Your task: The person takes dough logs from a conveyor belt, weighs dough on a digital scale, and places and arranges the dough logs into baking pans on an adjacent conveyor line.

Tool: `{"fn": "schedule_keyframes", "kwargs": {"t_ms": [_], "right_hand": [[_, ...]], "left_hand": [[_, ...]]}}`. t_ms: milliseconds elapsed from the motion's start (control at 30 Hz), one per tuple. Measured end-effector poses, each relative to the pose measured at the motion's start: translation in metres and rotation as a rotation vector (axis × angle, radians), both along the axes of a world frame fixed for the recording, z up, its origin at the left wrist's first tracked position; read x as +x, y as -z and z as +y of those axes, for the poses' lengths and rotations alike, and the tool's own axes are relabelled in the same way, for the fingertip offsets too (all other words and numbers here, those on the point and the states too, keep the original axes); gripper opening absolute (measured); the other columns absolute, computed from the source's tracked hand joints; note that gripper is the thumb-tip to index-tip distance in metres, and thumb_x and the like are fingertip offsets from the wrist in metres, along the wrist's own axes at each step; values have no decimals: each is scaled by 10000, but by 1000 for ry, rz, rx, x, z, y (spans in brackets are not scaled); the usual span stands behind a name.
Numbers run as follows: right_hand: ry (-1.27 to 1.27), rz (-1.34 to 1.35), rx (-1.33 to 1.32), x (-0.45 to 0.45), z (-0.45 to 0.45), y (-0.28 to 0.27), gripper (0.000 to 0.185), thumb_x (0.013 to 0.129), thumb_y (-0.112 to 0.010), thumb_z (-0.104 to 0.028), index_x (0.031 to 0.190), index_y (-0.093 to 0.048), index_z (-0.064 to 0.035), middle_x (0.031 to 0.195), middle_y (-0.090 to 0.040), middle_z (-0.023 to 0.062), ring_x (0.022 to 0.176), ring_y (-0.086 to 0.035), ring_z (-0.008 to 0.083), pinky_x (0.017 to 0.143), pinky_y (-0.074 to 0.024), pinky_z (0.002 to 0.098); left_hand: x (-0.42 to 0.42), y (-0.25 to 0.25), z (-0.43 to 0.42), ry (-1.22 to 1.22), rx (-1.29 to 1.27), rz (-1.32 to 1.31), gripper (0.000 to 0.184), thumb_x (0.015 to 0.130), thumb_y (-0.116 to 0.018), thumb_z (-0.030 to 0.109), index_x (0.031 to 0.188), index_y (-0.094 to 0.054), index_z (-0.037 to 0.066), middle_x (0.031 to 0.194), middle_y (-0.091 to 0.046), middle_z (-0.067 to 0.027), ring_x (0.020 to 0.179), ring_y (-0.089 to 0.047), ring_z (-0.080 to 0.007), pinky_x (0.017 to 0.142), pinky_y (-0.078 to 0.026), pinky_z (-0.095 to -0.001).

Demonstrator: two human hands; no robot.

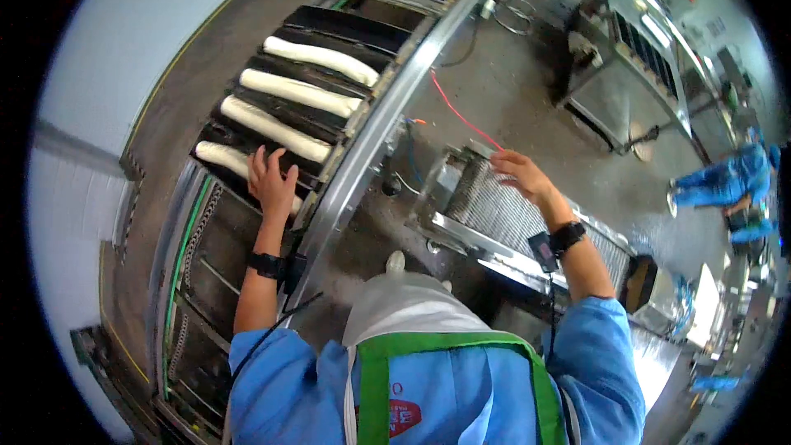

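Observation:
Long pale dough rolls [298, 92] lie in the troughs of a black baking tray [353, 26] on the left-hand conveyor. My left hand [272, 180] is over the nearest dough roll [222, 155], fingers spread and bent, covering part of it; whether the fingertips press on it I cannot tell. My right hand [523, 175] hovers above a wire-mesh conveyor belt [486, 198], its fingers apart and nothing in them. Each wrist wears a black band.
A metal rail [387, 107] edges the conveyor on my side. Below the tray are a chain [191, 239] and cross bars. A red hose [461, 115] lies on the floor. Further right stands a steel table [610, 91] with dark trays; beyond it is a person in blue [725, 177].

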State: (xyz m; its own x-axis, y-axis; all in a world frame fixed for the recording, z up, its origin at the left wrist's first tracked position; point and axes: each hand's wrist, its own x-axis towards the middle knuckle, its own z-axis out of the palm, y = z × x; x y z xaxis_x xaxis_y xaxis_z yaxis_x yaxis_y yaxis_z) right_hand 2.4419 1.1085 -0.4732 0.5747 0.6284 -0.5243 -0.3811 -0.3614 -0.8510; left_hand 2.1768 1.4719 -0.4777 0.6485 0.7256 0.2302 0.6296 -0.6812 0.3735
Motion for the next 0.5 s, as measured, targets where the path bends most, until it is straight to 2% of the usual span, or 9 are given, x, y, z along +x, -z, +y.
{"fn": "schedule_keyframes", "kwargs": {"t_ms": [67, 167, 200, 267, 300, 333, 367, 433, 500], "right_hand": [[48, -38, -73, 3, -68, 9, 322, 776, -526, -195, 1058, -471, -49, 1005, -507, 42, 904, -493, 150, 724, -424, 297], [166, -34, -191, -13, -167, 33, 298, 778, -526, -225, 1013, -509, -43, 897, -547, 65, 804, -523, 147, 621, -451, 268], [166, -117, -346, -23, -193, 40, 281, 773, -527, -253, 974, -540, -57, 846, -557, 48, 758, -524, 136, 600, -453, 282], [50, -284, -611, -36, -240, 44, 263, 741, -550, -272, 921, -571, -81, 828, -582, 44, 740, -541, 163, 612, -452, 301], [-241, -636, -805, -36, -268, 61, 275, 728, -554, -266, 918, -565, -68, 856, -589, 95, 766, -554, 227, 649, -446, 335], [-148, -690, -750, -46, -287, 50, 291, 717, -566, -274, 904, -563, -52, 856, -582, 132, 798, -553, 269, 688, -436, 358], [-106, -704, -800, -43, -316, 73, 297, 700, -588, -272, 917, -558, -71, 844, -577, 135, 816, -546, 275, 698, -433, 356], [3, -596, -1088, -61, -329, 49, 349, 689, -592, -232, 1015, -507, -141, 1050, -481, 120, 896, -499, 320, 716, -425, 390], [46, -605, -1205, -69, -349, 47, 386, 685, -588, -214, 1053, -480, -166, 1128, -429, 112, 951, -472, 325, 722, -421, 410]], "left_hand": [[44, -22, -22, 183, -45, 156, 327, 735, -535, 219, 1053, -482, 170, 1240, -312, -76, 1182, -210, -302, 931, -189, -485], [104, 0, -32, 399, 144, 197, 375, 731, -512, 197, 1095, -463, 122, 1204, -378, -105, 1142, -304, -297, 910, -259, -451], [125, 6, -30, 311, -15, 138, 397, 725, -503, 181, 1109, -455, 93, 1168, -421, -128, 1087, -379, -304, 891, -301, -404], [156, 64, 9, 352, -115, 116, 382, 706, -525, 160, 1054, -463, 15, 1064, -474, -169, 1002, -443, -307, 847, -343, -371], [156, 60, -6, 399, -286, 11, 387, 714, -537, 177, 1039, -459, -17, 1034, -476, -191, 1004, -438, -319, 843, -344, -371], [162, 46, -23, 255, -228, 217, 442, 720, -548, 194, 1080, -420, -28, 1059, -455, -199, 1030, -413, -333, 846, -340, -371], [168, 82, 2, 239, -150, 175, 497, 726, -545, 225, 1118, -376, -31, 1092, -432, -193, 1034, -405, -342, 849, -336, -381], [142, 105, 20, 302, -32, 151, 618, 748, -535, 278, 1234, -256, 16, 1255, -274, -169, 1117, -330, -329, 886, -306, -390], [121, 84, -8, 268, 2, 225, 642, 771, -516, 286, 1282, -191, 74, 1328, -156, -133, 1175, -258, -313, 911, -283, -395]]}}
